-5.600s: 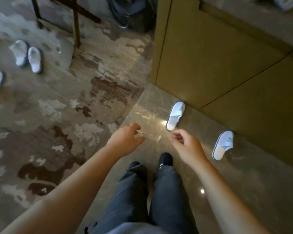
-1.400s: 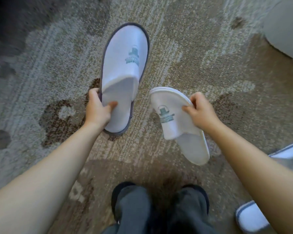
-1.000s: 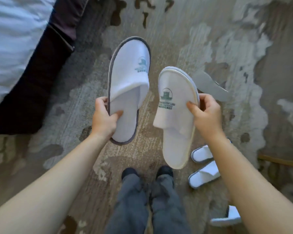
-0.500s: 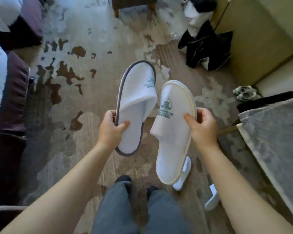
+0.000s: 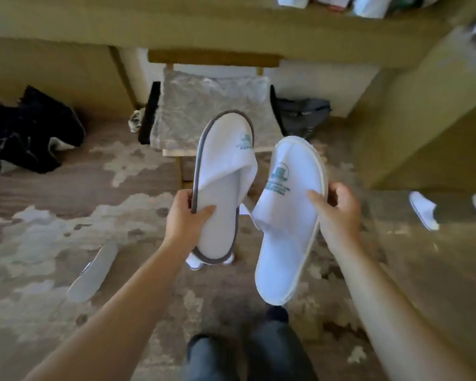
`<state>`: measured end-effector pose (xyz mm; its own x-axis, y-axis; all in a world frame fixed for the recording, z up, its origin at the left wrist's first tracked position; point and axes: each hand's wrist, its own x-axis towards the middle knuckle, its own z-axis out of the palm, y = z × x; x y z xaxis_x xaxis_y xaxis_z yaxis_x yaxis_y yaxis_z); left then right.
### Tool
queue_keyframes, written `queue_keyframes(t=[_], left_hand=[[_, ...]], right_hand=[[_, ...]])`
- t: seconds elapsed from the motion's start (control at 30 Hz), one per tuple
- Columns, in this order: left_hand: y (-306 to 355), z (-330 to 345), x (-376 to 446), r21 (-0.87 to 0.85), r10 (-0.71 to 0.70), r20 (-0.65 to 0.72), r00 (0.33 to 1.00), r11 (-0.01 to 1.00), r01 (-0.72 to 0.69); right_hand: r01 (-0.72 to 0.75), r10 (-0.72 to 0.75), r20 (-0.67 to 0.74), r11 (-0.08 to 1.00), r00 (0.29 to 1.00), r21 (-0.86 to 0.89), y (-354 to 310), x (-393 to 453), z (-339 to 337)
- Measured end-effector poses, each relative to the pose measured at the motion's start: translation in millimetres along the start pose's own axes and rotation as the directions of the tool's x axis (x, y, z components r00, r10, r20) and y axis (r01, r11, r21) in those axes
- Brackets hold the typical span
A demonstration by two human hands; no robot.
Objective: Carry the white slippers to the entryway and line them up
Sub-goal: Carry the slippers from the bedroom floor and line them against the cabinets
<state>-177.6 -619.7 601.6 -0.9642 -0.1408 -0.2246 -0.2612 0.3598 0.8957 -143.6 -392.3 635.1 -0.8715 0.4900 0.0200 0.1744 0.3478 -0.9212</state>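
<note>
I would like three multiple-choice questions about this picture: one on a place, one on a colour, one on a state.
1. Where do the two white slippers at the far right lie?
A. on the chair
B. on the shiny floor
C. on the shelf

2. What colour is the trim of the slipper in the left hand?
A. grey
B. red
C. green

3. What is the right hand doing?
A. hanging idle
B. pushing the chair
C. holding a slipper

Answers: B, the two white slippers lie on the shiny floor; A, a grey edge rings the slipper in the left hand; C, the right hand grips the cream-edged slipper.

A chair [image 5: 212, 105] stands ahead; a loose slipper [image 5: 92, 273] lies left on the carpet [image 5: 52, 243]; bare floor [image 5: 437, 270] opens right.
</note>
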Motion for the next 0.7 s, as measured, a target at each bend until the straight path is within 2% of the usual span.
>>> queue_keyframes(t=[0.13,0.27,0.47,0.6,0.7], left_hand=[[41.1,96.5,-21.1,0.047,0.123,0.271,0.955,0.989,-0.141],[82.5,198.9,-53.0,0.072,0.204,0.414,0.887,0.964,-0.255],[136.1,353.8,-110.4,0.054,0.294,0.562,0.773,0.92,-0.389],[168.0,441.9,-146.4,0.01,0.293,0.594,0.749,0.929,-0.371],[188.9,504.9,-165.5,-0.016,0.3,0.671,0.678,0.92,-0.391]], right_hand=[[-0.121,0.125,-0.272,0.992,0.954,0.032,36.0,-16.1,-107.0],[-0.209,0.231,-0.467,0.973,0.853,0.099,72.0,-24.3,-201.6],[-0.211,0.292,-0.57,0.956,0.768,0.206,133.2,-12.7,-341.7],[-0.195,0.266,-0.66,0.964,0.702,0.181,163.0,-2.3,-424.3],[-0.202,0.284,-0.714,0.959,0.64,0.2,184.1,7.5,-477.9]])
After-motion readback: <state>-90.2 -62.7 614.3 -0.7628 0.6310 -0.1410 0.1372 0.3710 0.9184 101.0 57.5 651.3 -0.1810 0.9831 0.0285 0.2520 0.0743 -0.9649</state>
